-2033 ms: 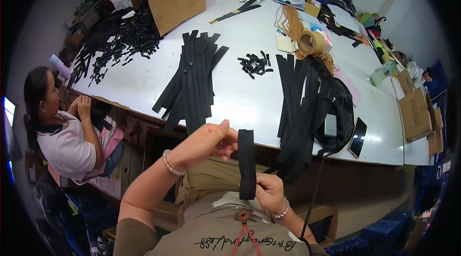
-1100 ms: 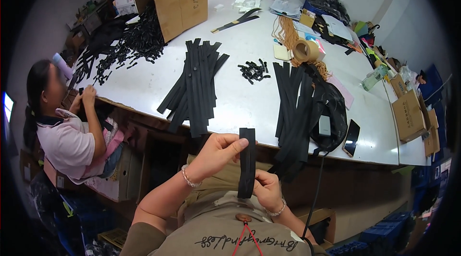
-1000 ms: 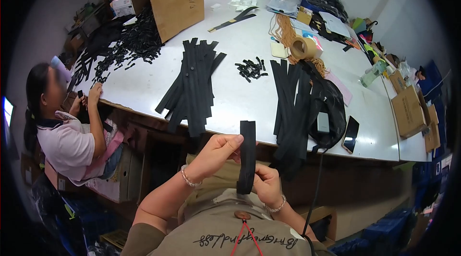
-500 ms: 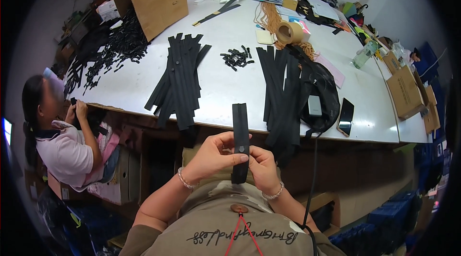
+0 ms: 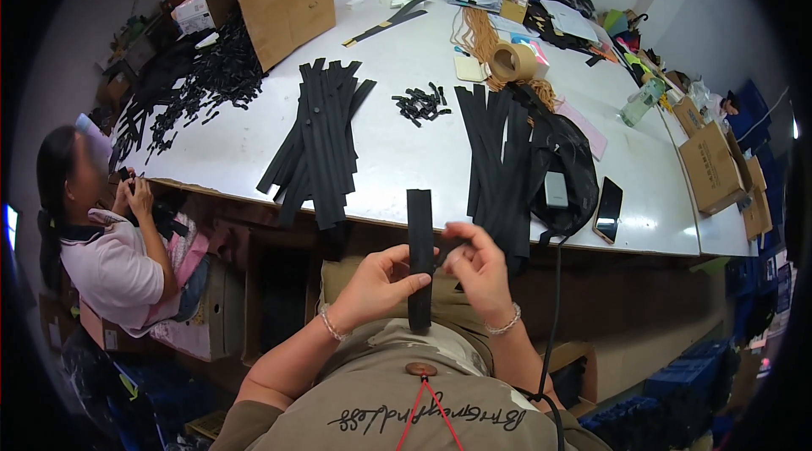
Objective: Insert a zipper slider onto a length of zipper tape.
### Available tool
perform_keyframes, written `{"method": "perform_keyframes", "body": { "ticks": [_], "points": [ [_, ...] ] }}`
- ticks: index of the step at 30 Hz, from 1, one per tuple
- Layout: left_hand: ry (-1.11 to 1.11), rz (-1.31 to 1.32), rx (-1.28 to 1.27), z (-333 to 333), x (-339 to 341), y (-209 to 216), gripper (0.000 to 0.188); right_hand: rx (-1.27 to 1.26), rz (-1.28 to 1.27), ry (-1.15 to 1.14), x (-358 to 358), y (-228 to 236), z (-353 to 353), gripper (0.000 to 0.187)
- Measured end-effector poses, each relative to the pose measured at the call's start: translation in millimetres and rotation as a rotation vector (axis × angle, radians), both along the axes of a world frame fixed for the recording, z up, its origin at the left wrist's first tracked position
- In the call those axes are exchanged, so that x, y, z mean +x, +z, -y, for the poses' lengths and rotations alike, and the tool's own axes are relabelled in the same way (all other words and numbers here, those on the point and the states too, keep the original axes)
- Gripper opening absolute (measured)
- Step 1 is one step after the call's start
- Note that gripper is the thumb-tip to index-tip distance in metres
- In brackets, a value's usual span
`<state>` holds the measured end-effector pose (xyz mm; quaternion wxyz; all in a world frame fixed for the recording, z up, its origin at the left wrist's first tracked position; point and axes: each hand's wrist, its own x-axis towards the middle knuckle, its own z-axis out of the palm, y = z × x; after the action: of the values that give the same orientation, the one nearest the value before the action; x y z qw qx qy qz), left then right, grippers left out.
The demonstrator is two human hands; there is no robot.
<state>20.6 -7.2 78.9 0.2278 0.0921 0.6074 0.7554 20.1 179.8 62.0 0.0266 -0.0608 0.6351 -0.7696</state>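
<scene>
A flat black strip [image 5: 419, 227] stands lengthwise in front of me, just off the table's near edge. My left hand [image 5: 382, 284] is closed on its lower half, thumb across the front and fingers behind. Just to the strip's right is my right hand [image 5: 479, 275], slightly blurred, its thumb and forefinger pinched together. Something small and dark shows at these fingertips, too smeared to make out. On the table ahead lie a left pile of black strips [image 5: 326, 147], a right pile of black strips [image 5: 486, 155] and a small heap of short black pieces [image 5: 421, 104].
A tipped cardboard box [image 5: 283, 11] stands far left beside a spread of small black parts [image 5: 207, 79]. A black bag [image 5: 568, 142], a phone [image 5: 608, 208], a tape roll [image 5: 512, 62] and a bottle [image 5: 643, 102] lie rightward. A co-worker [image 5: 118, 240] sits left.
My right hand has come off the strip and moved right and slightly up. The round stud on the strip's front no longer shows. The left hand keeps its hold.
</scene>
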Motion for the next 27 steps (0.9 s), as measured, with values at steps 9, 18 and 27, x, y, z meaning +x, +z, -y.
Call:
{"method": "perform_keyframes", "body": {
  "ticks": [9, 18, 27],
  "points": [
    [-0.178, -0.051, -0.088, -8, 0, -6, 0.034, 0.023, -0.028, -0.024, -23, 24, 2, 0.013],
    [-0.186, 0.023, -0.090, -5, -8, -22, 0.035, -0.041, 0.069, -0.096, -31, 16, 13, 0.006],
    [-0.105, 0.125, -0.064, -2, -9, -46, 0.035, 0.003, 0.059, -0.100, -40, -11, 9, 0.008]
  ]
}}
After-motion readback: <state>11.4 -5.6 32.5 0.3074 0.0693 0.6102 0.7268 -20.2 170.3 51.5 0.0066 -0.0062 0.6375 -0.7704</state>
